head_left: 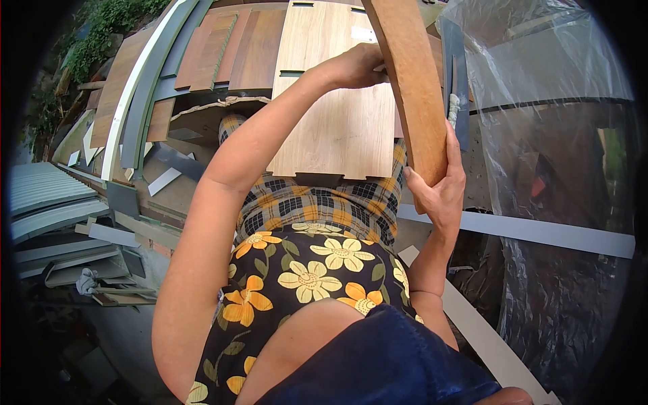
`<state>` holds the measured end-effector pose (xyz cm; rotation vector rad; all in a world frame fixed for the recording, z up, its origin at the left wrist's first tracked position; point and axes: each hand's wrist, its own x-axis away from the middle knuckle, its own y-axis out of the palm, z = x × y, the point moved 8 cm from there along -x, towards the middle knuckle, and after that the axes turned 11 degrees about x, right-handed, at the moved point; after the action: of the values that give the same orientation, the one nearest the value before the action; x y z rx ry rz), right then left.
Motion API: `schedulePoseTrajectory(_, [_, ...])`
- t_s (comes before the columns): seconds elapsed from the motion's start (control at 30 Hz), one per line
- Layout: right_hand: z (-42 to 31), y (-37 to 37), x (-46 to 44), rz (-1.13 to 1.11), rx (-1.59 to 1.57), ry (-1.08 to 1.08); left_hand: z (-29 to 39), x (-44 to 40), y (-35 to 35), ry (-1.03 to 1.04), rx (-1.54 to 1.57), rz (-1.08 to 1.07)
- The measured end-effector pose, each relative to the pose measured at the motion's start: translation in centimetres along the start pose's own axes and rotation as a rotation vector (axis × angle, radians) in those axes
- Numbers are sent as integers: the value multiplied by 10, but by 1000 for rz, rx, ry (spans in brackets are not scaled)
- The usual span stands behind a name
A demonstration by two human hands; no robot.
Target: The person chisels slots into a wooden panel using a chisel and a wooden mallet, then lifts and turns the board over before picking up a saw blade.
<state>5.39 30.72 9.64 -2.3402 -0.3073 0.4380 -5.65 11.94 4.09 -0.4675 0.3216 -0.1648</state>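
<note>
A long brown board [415,88] is held up at a tilt, running from the top edge down to the right of centre. My right hand [442,185] is wrapped round its lower end, with the thumb on the near side. My left hand [358,66] is closed at the board's left edge higher up, its fingertips partly hidden behind it. Below lies a pale wood-grain panel [331,128] with dark notches along its edges, over my lap in checked trousers. A small white label [363,34] is on the panel, near my left hand.
Brown wood-grain panels [256,50] and long grey-green strips [145,88] lie at the upper left. Clear plastic sheeting [547,155] hangs on the right, with a long pale strip [540,229] across it. Offcuts and a corrugated sheet [50,189] sit at the left.
</note>
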Motion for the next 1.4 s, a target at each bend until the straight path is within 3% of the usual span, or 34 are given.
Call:
schedulePoseTrajectory(0.1, [1, -1, 2, 6, 10, 1, 6, 1, -4, -193, -5, -102])
schedulePoseTrajectory(0.3, [-5, -6, 1, 49, -18, -29, -4, -2, -10, 9, 13, 31])
schedulePoseTrajectory(0.7, [-1, 6, -1, -13, -9, -3, -4, -3, -9, 12, -36, 4])
schedulePoseTrajectory(0.8, [2, 2, 3, 13, 2, -11, -2, 3, -11, -107, 1, -24])
schedulePoseTrajectory(1.13, [2, 2, 3, 39, -48, -21, 2, 8, -11, 22, -8, 20])
schedulePoseTrajectory(1.4, [1, 6, 0, -38, -54, 6, 0, 9, -14, -78, -1, -2])
